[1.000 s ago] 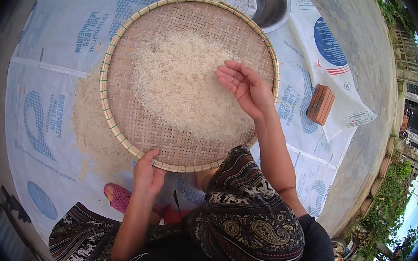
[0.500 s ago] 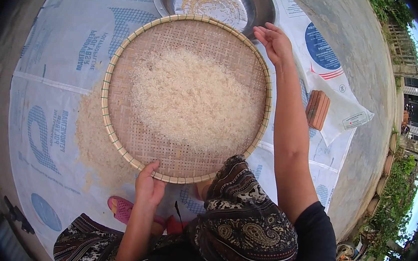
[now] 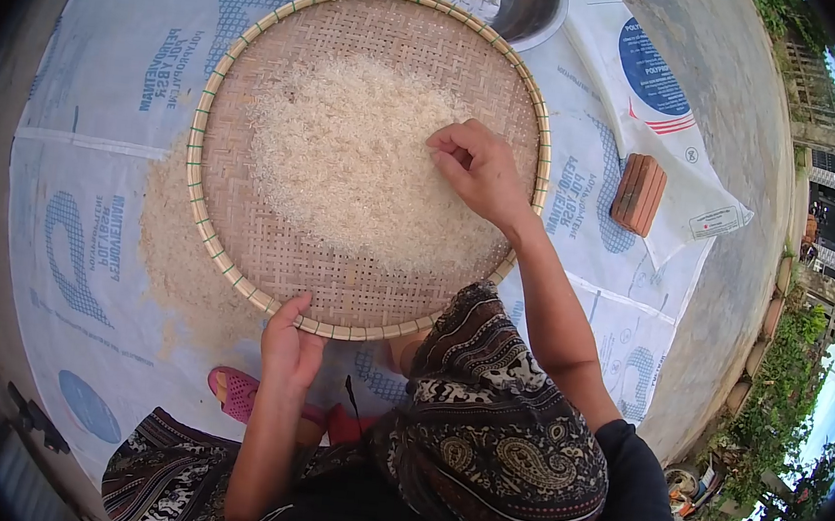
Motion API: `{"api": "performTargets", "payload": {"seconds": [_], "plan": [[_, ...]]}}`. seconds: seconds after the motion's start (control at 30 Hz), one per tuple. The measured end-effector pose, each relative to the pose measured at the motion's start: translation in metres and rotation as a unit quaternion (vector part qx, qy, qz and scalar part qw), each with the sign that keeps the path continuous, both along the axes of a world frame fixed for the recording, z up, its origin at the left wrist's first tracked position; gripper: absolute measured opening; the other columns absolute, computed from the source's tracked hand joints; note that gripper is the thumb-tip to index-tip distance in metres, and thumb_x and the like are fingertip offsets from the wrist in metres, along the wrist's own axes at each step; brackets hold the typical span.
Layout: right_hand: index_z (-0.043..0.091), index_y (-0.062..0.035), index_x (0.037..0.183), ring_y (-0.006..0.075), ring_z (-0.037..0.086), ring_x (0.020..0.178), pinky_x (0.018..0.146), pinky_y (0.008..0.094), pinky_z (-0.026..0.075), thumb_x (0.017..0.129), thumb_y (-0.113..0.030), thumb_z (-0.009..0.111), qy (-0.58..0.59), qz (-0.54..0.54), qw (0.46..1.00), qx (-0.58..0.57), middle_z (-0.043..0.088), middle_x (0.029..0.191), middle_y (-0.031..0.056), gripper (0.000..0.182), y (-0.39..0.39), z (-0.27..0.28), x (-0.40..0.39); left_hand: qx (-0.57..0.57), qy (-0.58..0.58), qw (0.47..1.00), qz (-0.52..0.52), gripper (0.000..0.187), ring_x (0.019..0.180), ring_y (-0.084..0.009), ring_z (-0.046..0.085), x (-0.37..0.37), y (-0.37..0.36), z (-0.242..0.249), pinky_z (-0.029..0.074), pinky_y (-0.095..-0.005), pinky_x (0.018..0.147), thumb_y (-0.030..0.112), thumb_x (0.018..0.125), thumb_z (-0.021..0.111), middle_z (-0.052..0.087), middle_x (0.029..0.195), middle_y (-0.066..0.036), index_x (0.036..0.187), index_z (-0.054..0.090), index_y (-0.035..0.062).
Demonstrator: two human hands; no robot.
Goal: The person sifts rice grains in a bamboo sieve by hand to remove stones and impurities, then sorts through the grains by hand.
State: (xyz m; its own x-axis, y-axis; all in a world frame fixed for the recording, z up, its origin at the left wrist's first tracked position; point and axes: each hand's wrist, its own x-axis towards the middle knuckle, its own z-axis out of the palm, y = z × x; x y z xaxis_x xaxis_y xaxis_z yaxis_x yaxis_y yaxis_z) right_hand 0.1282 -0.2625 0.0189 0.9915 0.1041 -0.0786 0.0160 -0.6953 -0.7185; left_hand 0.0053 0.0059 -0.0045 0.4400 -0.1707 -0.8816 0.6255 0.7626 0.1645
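A round woven bamboo winnowing tray (image 3: 300, 23) carries a broad layer of pale rice (image 3: 347, 153). My left hand (image 3: 291, 349) grips the tray's near rim, its thumb over the top edge. Above the right part of the rice, my right hand (image 3: 481, 171) is curled with thumb and fingertips pinched together. Whether a grain sits between those fingertips is too small to tell. The tray's near right edge is beside my knee under patterned cloth (image 3: 511, 440).
Beyond the tray stands a metal basin (image 3: 537, 16) with some grains inside. Printed plastic sheeting (image 3: 95, 169) covers the ground, with husk-like bits (image 3: 185, 268) scattered at left. A brick (image 3: 638, 194) lies on the sheet's right side. A pink sandal (image 3: 236, 394) is below the tray.
My right hand has come from near the basin, fingers extended, down over the rice and curled into a pinch. The tray appears slightly higher in view; my left hand still holds its rim.
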Motion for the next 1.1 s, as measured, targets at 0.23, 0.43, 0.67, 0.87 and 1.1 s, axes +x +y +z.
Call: {"api": "performTargets", "payload": {"seconds": [0.23, 0.43, 0.67, 0.87, 1.1], "plan": [[0.061, -0.0074, 0.089, 0.0206, 0.055, 0.066, 0.061, 0.0292, 0.045, 0.075, -0.005, 0.058, -0.071, 0.045, 0.994, -0.069, 0.051, 0.074, 0.0084, 0.015, 0.011, -0.005, 0.001, 0.021, -0.011, 1.0, -0.012, 0.039, 0.106, -0.0285, 0.05, -0.002, -0.001, -0.002, 0.041, -0.0448, 0.091, 0.006, 0.082, 0.047, 0.05, 0.116, -0.016, 0.119, 0.039, -0.0028], [0.057, -0.0034, 0.082, 0.0224, 0.054, 0.068, 0.062, 0.0309, 0.044, 0.073, -0.004, 0.057, -0.041, 0.009, 0.997, -0.061, 0.051, 0.074, 0.0091, 0.009, 0.015, -0.006, 0.002, 0.028, 0.005, 1.0, -0.006, 0.036, 0.105, -0.0278, 0.051, -0.001, -0.001, 0.0, 0.042, -0.0442, 0.091, 0.006, 0.081, 0.047, 0.051, 0.114, -0.016, 0.116, 0.041, -0.0028], [0.054, -0.0016, 0.078, 0.0202, 0.053, 0.066, 0.06, 0.0296, 0.043, 0.073, -0.003, 0.056, -0.042, 0.005, 0.997, -0.063, 0.051, 0.072, 0.0089, 0.006, 0.015, -0.005, 0.002, 0.023, 0.0, 1.0, -0.004, 0.035, 0.105, -0.0273, 0.051, -0.001, -0.002, 0.002, 0.041, -0.0429, 0.092, 0.006, 0.081, 0.048, 0.051, 0.114, -0.015, 0.115, 0.043, -0.0031], [0.055, -0.0025, 0.082, 0.0146, 0.049, 0.065, 0.059, 0.0283, 0.04, 0.078, -0.01, 0.056, 0.032, -0.056, 0.994, 0.087, 0.051, 0.072, 0.0043, 0.008, 0.009, 0.001, 0.0, 0.017, -0.011, 1.0, 0.0, 0.035, 0.106, -0.0273, 0.05, 0.0, -0.003, 0.005, 0.04, -0.0426, 0.092, 0.007, 0.082, 0.048, 0.051, 0.114, -0.015, 0.115, 0.042, -0.0033], [0.056, -0.0065, 0.084, 0.0036, 0.04, 0.06, 0.055, 0.0181, 0.033, 0.081, -0.013, 0.056, 0.17, -0.171, 0.891, 0.384, 0.048, 0.068, -0.0054, 0.007, -0.006, 0.007, 0.001, 0.017, -0.012, 1.0, 0.001, 0.036, 0.105, -0.0269, 0.051, 0.0, -0.002, 0.002, 0.041, -0.0424, 0.092, 0.007, 0.081, 0.048, 0.051, 0.114, -0.015, 0.115, 0.042, -0.003]]}}
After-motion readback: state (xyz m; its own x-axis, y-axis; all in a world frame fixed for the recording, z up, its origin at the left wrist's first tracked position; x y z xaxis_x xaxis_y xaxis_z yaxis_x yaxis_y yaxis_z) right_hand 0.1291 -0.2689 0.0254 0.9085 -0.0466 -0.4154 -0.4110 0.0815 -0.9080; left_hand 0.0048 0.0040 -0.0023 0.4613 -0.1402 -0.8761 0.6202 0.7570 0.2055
